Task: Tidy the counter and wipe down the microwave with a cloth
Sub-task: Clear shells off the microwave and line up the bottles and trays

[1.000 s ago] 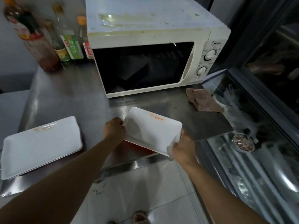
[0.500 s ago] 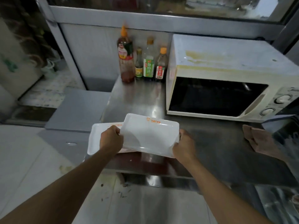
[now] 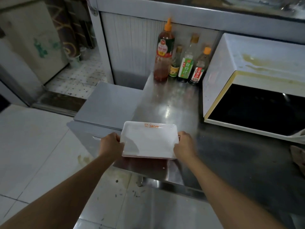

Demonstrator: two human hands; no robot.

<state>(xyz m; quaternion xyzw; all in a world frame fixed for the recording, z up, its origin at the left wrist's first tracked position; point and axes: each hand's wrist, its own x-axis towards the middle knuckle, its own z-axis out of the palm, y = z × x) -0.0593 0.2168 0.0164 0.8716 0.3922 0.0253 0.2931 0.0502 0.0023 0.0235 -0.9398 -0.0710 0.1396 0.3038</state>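
Head view. The white tray (image 3: 149, 141) is being held at the near left corner of the steel counter (image 3: 166, 103), to the left of the microwave (image 3: 254, 90) and apart from it. The left hand (image 3: 110, 143) is gripping the tray's left short edge and the right hand (image 3: 184, 143) its right short edge, fingers curled over the rims. The tray's long axis is running left to right, parallel to the microwave's front, with the hands at its opposite ends; neither hand is nearer the tray than the other. Thin edges are showing along its near side, suggesting it is sitting squared on a second tray beneath, though how many are stacked cannot be told. The cloth (image 3: 298, 157) is lying right of the tray, below the microwave's front edge, well apart from the right hand. Four sauce bottles (image 3: 181, 63) are standing at the microwave's rear left.

Compared with half a second ago, the tray is now covering the lower tray that was then showing at its left, and it is lying level instead of skewed. The likely next move is releasing the stack and reaching right for the cloth, the right hand being nearer.
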